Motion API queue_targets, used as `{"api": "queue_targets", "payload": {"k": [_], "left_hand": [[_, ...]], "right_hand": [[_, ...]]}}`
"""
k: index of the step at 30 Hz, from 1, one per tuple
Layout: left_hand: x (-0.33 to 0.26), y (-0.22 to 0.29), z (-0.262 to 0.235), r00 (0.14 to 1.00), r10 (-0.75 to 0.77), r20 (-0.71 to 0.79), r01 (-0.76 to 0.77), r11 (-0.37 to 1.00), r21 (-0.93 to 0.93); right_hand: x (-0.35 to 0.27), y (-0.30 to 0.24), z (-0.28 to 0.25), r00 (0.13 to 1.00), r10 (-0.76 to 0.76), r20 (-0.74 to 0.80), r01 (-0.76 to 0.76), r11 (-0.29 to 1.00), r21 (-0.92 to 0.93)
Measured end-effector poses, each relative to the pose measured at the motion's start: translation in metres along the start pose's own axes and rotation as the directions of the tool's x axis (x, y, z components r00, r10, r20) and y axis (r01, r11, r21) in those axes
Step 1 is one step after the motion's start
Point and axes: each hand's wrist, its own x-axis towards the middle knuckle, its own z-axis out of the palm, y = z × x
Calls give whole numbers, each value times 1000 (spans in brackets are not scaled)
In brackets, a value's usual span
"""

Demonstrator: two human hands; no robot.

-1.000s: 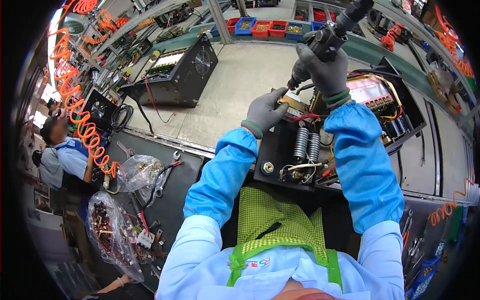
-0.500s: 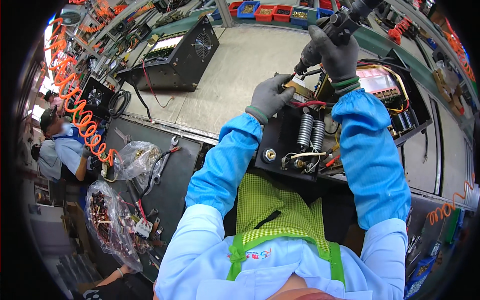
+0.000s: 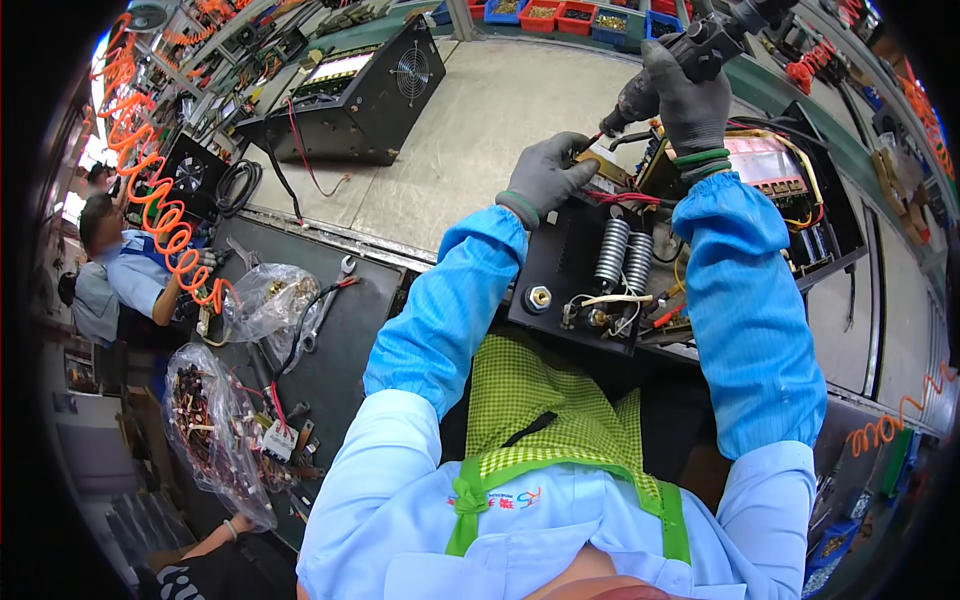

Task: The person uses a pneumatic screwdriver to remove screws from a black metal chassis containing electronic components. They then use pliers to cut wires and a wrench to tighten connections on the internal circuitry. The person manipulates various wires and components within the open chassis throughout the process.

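Observation:
My right hand (image 3: 692,108), in a grey glove, is wrapped round a black power screwdriver (image 3: 640,98). Its thin bit points down and left toward my left fingertips. My gloved left hand (image 3: 548,178) has thumb and forefinger closed in at a tan metal piece (image 3: 606,170) on the open black chassis (image 3: 560,255); what lies between those fingers is hard to make out. Two coil springs (image 3: 612,252), red and white wires and a brass nut (image 3: 538,298) sit on the chassis nearer me. Beyond my right wrist is its board with a pale cover (image 3: 752,160).
Another black case with a fan grille (image 3: 412,72) stands at the far left. Wrenches (image 3: 328,300) and bagged wire harnesses (image 3: 212,425) lie on the left bench. Small parts bins (image 3: 540,15) line the back. An orange coiled hose (image 3: 150,190) hangs near a co-worker (image 3: 130,265).
The view has shifted slightly. My right hand and the screwdriver have moved a little to the right, while my left hand stays at the metal piece. The co-worker's head has changed position.

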Motion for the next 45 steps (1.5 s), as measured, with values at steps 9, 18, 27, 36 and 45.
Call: {"api": "queue_targets", "payload": {"k": [9, 18, 27, 36, 45], "left_hand": [[0, -8, -5, 994, 104, -12, -104, 995, 6], [10, 20, -18, 992, -15, 123, -26, 946, 324], [-3, 20, -16, 976, 218, 6, -201, 889, 411], [-102, 8, -77, 946, 183, -268, -151, 979, 135], [-308, -90, -372, 372, -467, -802, -216, 796, -565]], "right_hand": [[3, 0, -9, 1000, -9, 13, 9, 1000, 15], [13, -1, -19, 997, -46, -56, 60, 955, 291], [30, 25, -46, 830, -553, -68, 484, 777, -403], [47, 11, -60, 936, 336, -102, -253, 846, 470], [35, 13, -35, 965, 262, -30, -229, 890, 395]]}}
